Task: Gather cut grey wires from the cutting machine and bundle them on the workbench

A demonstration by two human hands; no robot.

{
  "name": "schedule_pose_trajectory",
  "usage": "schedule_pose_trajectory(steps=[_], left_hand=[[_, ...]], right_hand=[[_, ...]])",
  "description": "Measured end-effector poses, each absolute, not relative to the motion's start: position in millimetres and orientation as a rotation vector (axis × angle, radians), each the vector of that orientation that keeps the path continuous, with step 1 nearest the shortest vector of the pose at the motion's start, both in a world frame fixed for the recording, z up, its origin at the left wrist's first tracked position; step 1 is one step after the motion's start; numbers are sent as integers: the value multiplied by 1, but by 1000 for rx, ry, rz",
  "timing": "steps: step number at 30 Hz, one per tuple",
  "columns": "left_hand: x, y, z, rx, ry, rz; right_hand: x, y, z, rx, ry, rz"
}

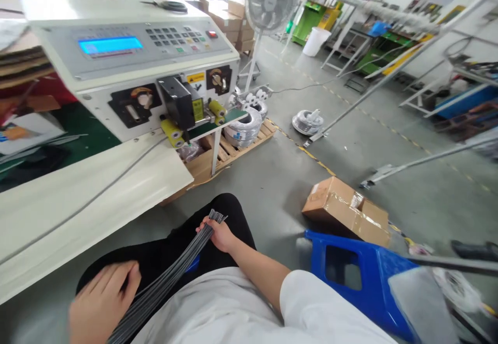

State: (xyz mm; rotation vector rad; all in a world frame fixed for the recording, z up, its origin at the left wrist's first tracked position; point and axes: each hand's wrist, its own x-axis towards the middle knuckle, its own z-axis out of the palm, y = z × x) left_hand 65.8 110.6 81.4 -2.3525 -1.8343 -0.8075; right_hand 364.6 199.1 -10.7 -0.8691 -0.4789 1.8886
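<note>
My right hand [221, 234] is closed round one end of a bundle of thin grey cables [171, 276], just below the cut tips. The bundle runs slantwise over my lap towards the lower left, where its other end leaves the picture. Beside it my left hand [103, 298] hovers over or rests on my left thigh, slightly blurred, thumb apart from the fingers and nothing seen in it. In front stands a cable cutting machine [155, 69] with a lit blue display [110, 45]. A single grey cable [93, 198] lies from its yellow rollers [173, 134] along the white chute [155, 170].
At the right are a blue plastic stool [373, 271] and a cardboard box [346, 206]. Cable coils [245, 128] sit on a wooden pallet [259, 139]; another coil [307, 121] lies on the floor. A fan [272, 1] and a slanting metal frame [381, 79] stand beyond.
</note>
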Motion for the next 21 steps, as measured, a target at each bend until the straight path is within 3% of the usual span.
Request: schedule_pose_trajectory(steps=[3,7,12,21], left_hand=[[90,152,132,-2209,-1538,-891],[97,204,173,-1934,-1753,-793],[100,217,170,-1933,-1923,-668],[60,170,156,-2023,-1941,-580]], right_hand=[[365,197,-8,-900,-488,1865],[366,196,-4,-914,-492,1865],[367,195,-6,-905,-534,1867],[369,196,0,-898,-565,1882]])
